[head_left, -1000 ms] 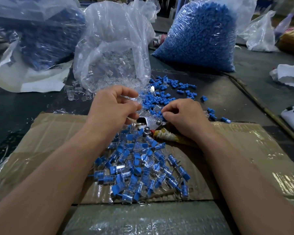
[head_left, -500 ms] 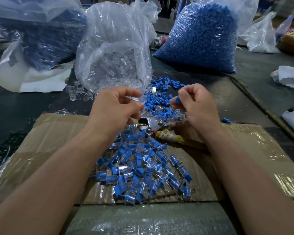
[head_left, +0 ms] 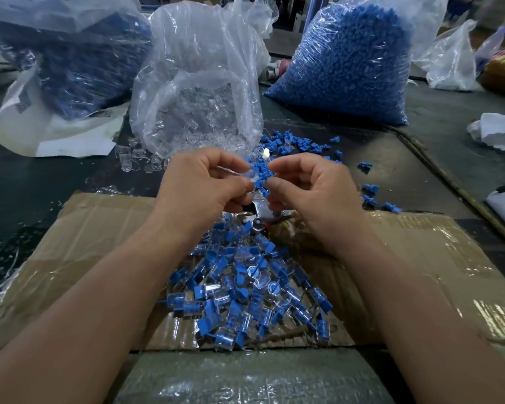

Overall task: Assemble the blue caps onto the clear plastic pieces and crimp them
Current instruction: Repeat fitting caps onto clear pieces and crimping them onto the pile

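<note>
The left hand [head_left: 204, 185] pinches a clear plastic piece [head_left: 247, 174] at chest height — steadied so the right hand [head_left: 309, 188], pinching a blue cap [head_left: 264, 173], can seat it. Finished pieces [head_left: 245, 293] pile below on the cardboard [head_left: 420, 258] — within easy drop.

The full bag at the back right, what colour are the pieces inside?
Blue, through the clear bag; head view.

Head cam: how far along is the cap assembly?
Done: a pile of clear plastic pieces with blue caps fitted lies on the cardboard sheet. In hand: left hand pinches a clear plastic piece; right hand meets it. Left: loose blue caps, a bag of clear pieces, a full bag of blue caps.
</note>
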`<state>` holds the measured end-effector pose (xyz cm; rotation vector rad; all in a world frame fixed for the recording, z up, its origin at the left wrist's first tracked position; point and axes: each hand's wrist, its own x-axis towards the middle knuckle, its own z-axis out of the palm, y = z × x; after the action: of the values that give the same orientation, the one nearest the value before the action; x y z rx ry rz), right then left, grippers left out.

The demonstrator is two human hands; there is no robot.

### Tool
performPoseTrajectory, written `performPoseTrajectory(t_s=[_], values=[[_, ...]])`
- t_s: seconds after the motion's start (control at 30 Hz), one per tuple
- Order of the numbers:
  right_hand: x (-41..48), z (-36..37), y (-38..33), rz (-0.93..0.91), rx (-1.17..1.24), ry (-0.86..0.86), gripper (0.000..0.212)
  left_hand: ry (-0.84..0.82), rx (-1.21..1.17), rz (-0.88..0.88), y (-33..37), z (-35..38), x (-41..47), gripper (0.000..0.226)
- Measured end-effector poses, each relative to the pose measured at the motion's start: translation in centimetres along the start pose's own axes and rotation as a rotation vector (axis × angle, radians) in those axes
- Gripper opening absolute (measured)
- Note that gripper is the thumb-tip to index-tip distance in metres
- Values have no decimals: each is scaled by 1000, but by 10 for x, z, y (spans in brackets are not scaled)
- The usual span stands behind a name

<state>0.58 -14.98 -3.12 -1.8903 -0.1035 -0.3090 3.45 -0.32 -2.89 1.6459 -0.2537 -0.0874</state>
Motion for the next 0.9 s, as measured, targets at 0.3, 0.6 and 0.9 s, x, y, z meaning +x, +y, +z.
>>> performPoseTrajectory(t_s=[0.3,0.6,0.9], values=[[-4,6,-1,-80,-100,17,13,-14,68,56,-3,2,-1,18],[-3,4,0,-89,-118,96,18,-92,51,54,-1,1,-2,9],[-6,4,1,-247,-94,31,19,-105,-87,-2,4,-2,-2,10]])
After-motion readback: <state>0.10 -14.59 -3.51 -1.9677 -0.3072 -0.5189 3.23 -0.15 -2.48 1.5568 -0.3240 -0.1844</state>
